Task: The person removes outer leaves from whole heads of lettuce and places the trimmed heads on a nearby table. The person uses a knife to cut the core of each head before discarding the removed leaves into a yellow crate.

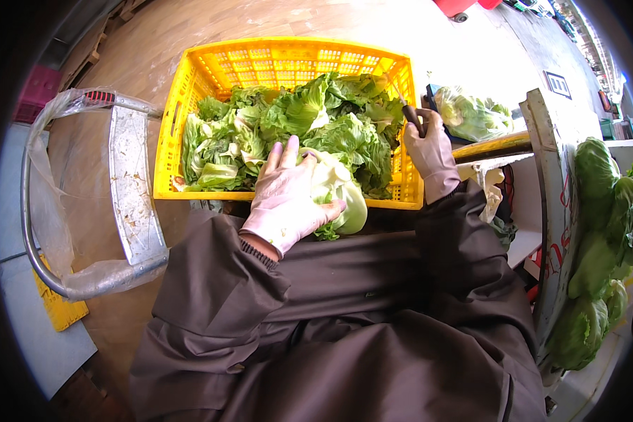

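Note:
A yellow plastic crate (298, 46) stands before me, heaped with loose green lettuce leaves (295, 113). My left hand (290, 198), in a thin pale glove, lies over a pale green head of lettuce (352, 208) at the crate's near edge, its fingers spread and the thumb on the head's side. At the crate's right wall, my gloved right hand (431, 150) is closed around the dark handle of a knife (410, 113). The blade points up and away over the crate's right side. Part of the lettuce head is hidden under my left hand.
Right of the crate, a leafy head in clear wrap (472, 113) rests on a dark tray. Several green heads (593, 253) lie beyond a worn upright panel (551, 211) at far right. A metal-framed cart (134, 184) with torn plastic film stands at left, near a pink crate (39, 89).

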Action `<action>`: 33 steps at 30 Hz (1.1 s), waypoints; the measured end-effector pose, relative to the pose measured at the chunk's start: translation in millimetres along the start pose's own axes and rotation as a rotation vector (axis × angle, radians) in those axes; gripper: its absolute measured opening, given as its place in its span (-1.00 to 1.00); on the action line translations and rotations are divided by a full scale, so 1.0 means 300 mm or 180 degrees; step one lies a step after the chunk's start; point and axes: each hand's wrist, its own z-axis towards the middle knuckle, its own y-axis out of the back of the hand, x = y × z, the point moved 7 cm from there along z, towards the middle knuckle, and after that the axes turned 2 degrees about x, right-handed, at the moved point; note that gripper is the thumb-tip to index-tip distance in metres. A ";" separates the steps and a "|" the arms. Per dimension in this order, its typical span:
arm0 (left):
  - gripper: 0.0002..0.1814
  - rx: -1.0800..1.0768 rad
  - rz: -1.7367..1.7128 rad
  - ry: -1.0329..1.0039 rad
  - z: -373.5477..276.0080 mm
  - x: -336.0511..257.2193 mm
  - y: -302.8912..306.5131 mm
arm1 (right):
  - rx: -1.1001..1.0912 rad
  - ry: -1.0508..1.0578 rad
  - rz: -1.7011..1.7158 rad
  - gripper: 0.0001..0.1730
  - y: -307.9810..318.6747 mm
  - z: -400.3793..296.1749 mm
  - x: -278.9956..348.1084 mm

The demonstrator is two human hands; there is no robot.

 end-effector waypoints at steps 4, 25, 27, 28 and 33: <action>-0.18 0.0167 -0.0231 -0.0131 0.028 -0.009 0.002 | -0.0619 0.0601 -0.0661 -0.60 0.047 0.188 -0.108; -0.72 -0.0962 -0.0502 -0.1132 0.029 -0.029 0.051 | 0.1429 0.0734 0.1393 0.01 -0.134 -0.387 0.143; -0.72 -0.1049 -0.0401 -0.1285 0.021 -0.030 0.052 | 0.1550 0.0904 0.1523 -0.04 -0.209 -0.468 0.171; -0.72 -0.0966 -0.0284 -0.1298 0.026 -0.035 0.045 | 0.1602 0.0521 0.1931 -0.03 -0.244 -0.472 0.167; -0.72 -0.0378 -0.0110 -0.1098 0.066 -0.025 0.000 | 0.1505 0.0225 0.2173 0.01 -0.280 -0.449 0.150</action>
